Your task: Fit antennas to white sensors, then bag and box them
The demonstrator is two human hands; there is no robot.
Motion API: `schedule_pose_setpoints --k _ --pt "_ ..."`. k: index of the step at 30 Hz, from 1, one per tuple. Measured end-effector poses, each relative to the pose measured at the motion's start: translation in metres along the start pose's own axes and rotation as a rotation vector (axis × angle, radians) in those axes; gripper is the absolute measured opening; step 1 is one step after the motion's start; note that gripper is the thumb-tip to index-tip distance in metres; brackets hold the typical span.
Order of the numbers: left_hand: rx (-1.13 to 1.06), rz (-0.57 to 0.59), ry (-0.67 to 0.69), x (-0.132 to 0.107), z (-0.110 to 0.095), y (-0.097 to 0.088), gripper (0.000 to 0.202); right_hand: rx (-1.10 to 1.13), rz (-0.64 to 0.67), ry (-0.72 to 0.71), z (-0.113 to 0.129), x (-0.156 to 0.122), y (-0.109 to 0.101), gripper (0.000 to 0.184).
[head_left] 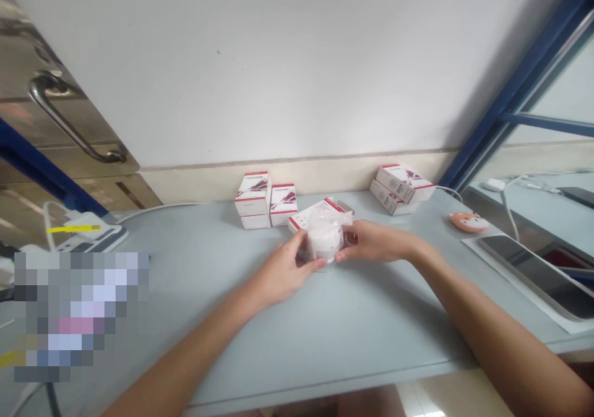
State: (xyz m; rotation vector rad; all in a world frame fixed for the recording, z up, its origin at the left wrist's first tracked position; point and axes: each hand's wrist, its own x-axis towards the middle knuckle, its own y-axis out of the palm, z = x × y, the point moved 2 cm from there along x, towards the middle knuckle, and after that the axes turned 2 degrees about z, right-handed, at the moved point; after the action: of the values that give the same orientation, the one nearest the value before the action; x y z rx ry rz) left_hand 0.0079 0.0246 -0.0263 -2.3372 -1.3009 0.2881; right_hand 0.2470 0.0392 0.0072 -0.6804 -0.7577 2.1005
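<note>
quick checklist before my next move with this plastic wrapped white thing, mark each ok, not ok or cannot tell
1. Left hand on the white item: ok, thumb and fingers touch it.
2. Right hand on the opposite side: ok, thumb and fingers are at it.
3. White item bare: not ok, clear plastic wrap covers it.
4. Contents of the box lying behind it: cannot tell, the inside is hidden.
5. Left boxes apart from the hands: ok, they stand near the wall.
6. Right boxes apart from the hands: ok, also near the wall.
</note>
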Motion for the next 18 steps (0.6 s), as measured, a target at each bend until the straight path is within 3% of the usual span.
schedule_pose_setpoints --k 8,12,15,18 --pt "0.179 -0.007 -0.001 -0.001 -0.003 0.000 0.049 0.014 0.042 0.079 -0.006 0.004 0.009 0.039" --pt "0.335 -0.121 0.042 -0.004 -0.008 -0.004 0.056 0.026 0.030 0.056 -0.009 0.009 0.015 0.039" --pt "0.282 -0.188 0.050 -0.005 -0.010 -0.007 0.051 0.037 0.028 0.035 -0.011 0.010 0.018 0.036" --pt "0.193 -0.155 0.018 -0.003 -0.008 -0.009 0.043 0.058 -0.009 -0.005 -0.012 0.008 0.017 0.032"
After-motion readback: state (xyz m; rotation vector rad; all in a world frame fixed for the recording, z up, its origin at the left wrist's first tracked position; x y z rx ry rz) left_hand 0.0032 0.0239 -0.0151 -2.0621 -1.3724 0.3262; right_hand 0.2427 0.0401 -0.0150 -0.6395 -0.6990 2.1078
